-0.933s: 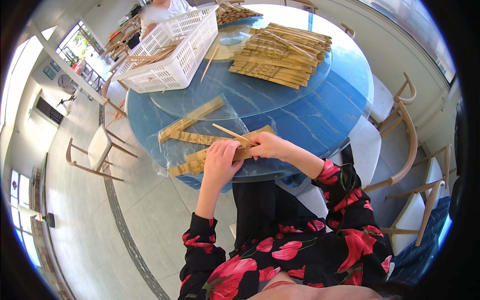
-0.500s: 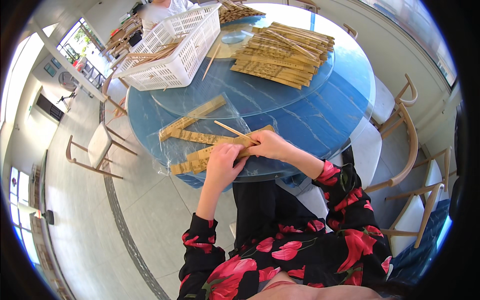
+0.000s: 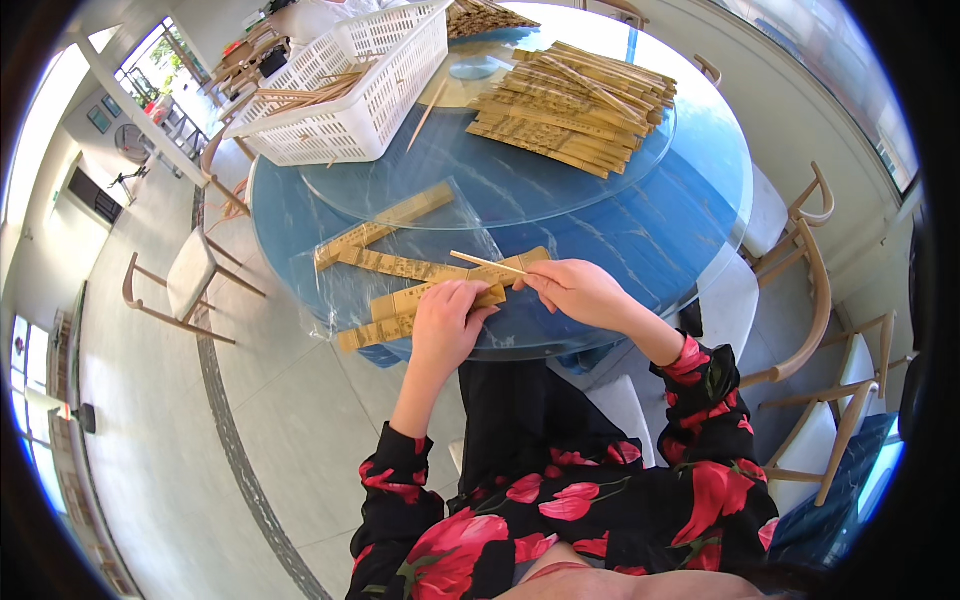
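My left hand (image 3: 447, 320) is closed round a gold printed paper chopstick sleeve (image 3: 375, 333), whose end pokes out past the thumb. Just to its right, my right hand (image 3: 582, 293) pinches a pair of pale wooden chopsticks (image 3: 487, 263), their tips pointing left above the sleeves. I cannot make out whether the two sticks are apart. Beneath the hands, another gold sleeve (image 3: 398, 302) lies near the table's front edge. Farther out, two more sleeves (image 3: 408, 267) rest on or in a clear plastic bag (image 3: 462, 212).
A round blue marbled table (image 3: 690, 215) carries a glass turntable (image 3: 560, 212). On it are a pile of filled gold sleeves (image 3: 570, 110), a loose chopstick (image 3: 428, 115) and a white plastic basket (image 3: 330, 150) holding chopsticks (image 3: 310, 95). Wooden chairs (image 3: 190, 275) surround the table.
My right hand has drawn slightly right, away from my left, carrying the chopsticks with it. The end of the sleeve in my left hand now shows.
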{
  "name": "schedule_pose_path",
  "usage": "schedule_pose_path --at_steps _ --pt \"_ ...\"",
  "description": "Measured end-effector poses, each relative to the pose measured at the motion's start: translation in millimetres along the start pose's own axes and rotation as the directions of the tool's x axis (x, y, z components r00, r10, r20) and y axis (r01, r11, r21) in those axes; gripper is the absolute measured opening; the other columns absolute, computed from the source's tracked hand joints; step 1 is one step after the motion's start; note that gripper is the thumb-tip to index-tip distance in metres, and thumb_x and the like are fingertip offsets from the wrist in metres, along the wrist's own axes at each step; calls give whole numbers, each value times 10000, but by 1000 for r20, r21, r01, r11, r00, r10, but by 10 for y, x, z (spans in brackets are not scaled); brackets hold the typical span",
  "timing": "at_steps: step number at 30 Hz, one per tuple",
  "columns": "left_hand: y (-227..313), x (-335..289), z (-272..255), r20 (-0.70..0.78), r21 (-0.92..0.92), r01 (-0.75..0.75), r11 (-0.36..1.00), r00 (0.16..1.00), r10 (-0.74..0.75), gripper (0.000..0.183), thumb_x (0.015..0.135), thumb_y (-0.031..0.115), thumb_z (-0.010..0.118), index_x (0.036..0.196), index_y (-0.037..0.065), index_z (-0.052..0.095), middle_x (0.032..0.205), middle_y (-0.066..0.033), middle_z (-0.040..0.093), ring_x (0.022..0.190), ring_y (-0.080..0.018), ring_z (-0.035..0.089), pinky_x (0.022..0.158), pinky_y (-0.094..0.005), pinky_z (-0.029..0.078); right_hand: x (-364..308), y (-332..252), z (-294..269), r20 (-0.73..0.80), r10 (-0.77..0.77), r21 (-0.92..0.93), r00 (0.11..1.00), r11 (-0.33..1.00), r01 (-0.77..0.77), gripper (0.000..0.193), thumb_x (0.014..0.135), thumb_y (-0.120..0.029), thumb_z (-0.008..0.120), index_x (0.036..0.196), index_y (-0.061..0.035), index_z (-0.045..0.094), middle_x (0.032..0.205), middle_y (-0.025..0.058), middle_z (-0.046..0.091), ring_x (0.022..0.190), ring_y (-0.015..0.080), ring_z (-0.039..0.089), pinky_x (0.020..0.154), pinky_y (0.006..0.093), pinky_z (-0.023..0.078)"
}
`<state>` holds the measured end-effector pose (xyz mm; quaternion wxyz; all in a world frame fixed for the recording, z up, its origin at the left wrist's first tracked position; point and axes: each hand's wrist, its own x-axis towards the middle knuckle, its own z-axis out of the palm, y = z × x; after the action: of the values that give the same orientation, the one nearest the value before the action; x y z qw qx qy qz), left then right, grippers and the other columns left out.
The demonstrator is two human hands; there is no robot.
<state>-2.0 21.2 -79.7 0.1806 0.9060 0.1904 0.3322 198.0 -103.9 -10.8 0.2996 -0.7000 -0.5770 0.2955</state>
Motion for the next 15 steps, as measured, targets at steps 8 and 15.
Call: schedule_pose_path --at_steps 8,15 --pt "7 -6 0 -25 -30 -16 999 1000 15 314 803 174 809 1066 56 682 964 -108 683 959 -334 638 875 -422 498 -389 171 -218 -137 -127 -329 982 941 76 229 974 -269 598 1008 -116 765 849 118 711 834 359 661 705 452 515" --pt "12 -1 3 -35 -41 -26 999 999 24 303 808 177 804 1059 56 684 957 -105 684 957 -331 639 880 -419 494 -383 199 -282 -80 -183 -349 980 926 145 210 953 -258 626 998 -115 773 876 100 727 836 341 671 711 448 523"
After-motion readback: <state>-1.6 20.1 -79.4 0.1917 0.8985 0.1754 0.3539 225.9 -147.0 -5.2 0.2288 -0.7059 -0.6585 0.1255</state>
